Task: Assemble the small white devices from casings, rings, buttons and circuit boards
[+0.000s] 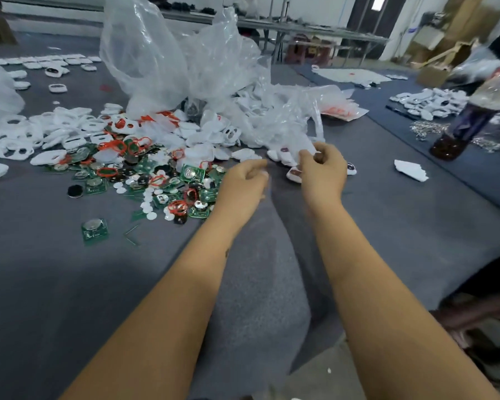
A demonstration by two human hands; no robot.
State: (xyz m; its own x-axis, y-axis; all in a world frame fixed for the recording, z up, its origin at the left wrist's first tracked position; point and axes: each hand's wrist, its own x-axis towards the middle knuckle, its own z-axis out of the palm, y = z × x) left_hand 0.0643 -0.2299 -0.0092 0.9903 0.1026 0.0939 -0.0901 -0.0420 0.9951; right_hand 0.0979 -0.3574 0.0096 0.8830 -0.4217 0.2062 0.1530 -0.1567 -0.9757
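- Fingers (309,155) of the right hand (324,168) are curling inward, with the thumb meeting the fingertips around something small and dark; what that piece is cannot be told.
- Fingers of the left hand (243,180) are curling loosely too, blurred at the tips, so whether they are holding anything cannot be told.
- Both hands are hovering above the grey table cover (70,284), near each other but apart.
- Just beyond the right fingertips, assembled white devices (293,174) are lying beside crumpled clear plastic bags (185,59).
- Left of the left fingers, green circuit boards (194,173) are lying mixed with red rings (116,145) and small white round buttons (149,209).
- Farther left and beyond those, white casings (55,134) are spreading in a loose heap.
- One circuit board (94,230) is lying alone, nearer than the pile.
- Far right of the right fingers, a dark bottle (468,122) is standing.
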